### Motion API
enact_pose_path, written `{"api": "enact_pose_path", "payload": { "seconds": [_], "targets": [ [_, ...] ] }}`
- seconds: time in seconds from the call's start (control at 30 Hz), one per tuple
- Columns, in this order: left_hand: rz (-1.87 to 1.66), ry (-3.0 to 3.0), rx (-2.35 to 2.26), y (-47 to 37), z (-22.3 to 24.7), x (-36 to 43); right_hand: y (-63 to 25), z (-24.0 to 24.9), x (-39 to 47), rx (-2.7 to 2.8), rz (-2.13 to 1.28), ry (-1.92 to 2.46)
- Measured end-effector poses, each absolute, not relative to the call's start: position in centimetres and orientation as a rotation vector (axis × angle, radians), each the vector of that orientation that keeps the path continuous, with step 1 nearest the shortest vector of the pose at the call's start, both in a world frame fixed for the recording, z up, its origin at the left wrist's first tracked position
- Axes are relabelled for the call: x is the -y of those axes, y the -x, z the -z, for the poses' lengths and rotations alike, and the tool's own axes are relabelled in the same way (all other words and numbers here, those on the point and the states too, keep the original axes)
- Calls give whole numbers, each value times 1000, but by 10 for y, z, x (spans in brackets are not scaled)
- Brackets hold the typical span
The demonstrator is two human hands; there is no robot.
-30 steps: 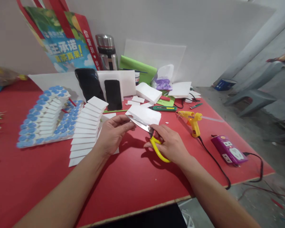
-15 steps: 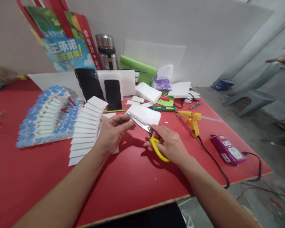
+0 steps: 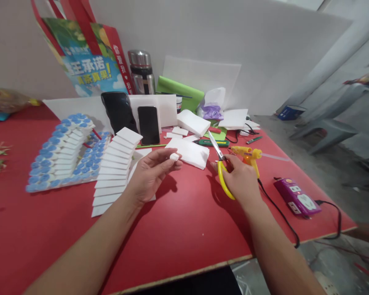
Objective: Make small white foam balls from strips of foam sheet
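Between the thumb and fingers of my left hand (image 3: 153, 170) is a small white piece (image 3: 174, 156). My right hand (image 3: 238, 174) grips yellow-handled scissors (image 3: 223, 176), their blades pointing up and away over the table. A stack of white sheets (image 3: 189, 152) lies just beyond my left fingertips. Left of my left hand, white rectangular pieces (image 3: 112, 176) overlap in a fanned row. Farther left stands a model (image 3: 61, 153) with blue-and-white rolled pieces along its edges and white steps.
A yellow glue gun (image 3: 246, 153) lies beside my right hand, its cord running toward a purple power strip (image 3: 297, 196). Two phones (image 3: 149, 125), a steel flask (image 3: 142, 73) and a green cutter (image 3: 213, 143) are at the back of the red table (image 3: 184, 237).
My right hand has moved right with the scissors, away from my left hand. The white piece now shows clearly in my left fingers. The view has shifted slightly.
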State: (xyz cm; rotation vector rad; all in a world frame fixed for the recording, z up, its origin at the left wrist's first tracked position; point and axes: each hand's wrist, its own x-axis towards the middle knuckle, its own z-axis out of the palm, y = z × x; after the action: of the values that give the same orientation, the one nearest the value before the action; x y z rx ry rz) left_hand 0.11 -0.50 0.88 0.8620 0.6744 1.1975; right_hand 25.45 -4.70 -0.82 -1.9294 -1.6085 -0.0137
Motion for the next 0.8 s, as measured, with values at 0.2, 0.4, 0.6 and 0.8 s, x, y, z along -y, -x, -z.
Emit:
{"api": "enact_pose_path", "payload": {
  "seconds": [0.2, 0.4, 0.6, 0.8],
  "targets": [
    [-1129, -779, -671, 2, -7, 3, -259, 3, 60, 1722, 168, 2300],
    [-1139, -805, -668, 3, -5, 2, -258, -1, 68, 1870, 191, 2447],
    [-1190, -837, -709, 4, -2, -2, -248, -34, 57, 2148, -32, 2611],
    [-1250, -904, -773, 10, 0, -9, -206, -85, 39, 2311, 116, 2264]
  ]
}}
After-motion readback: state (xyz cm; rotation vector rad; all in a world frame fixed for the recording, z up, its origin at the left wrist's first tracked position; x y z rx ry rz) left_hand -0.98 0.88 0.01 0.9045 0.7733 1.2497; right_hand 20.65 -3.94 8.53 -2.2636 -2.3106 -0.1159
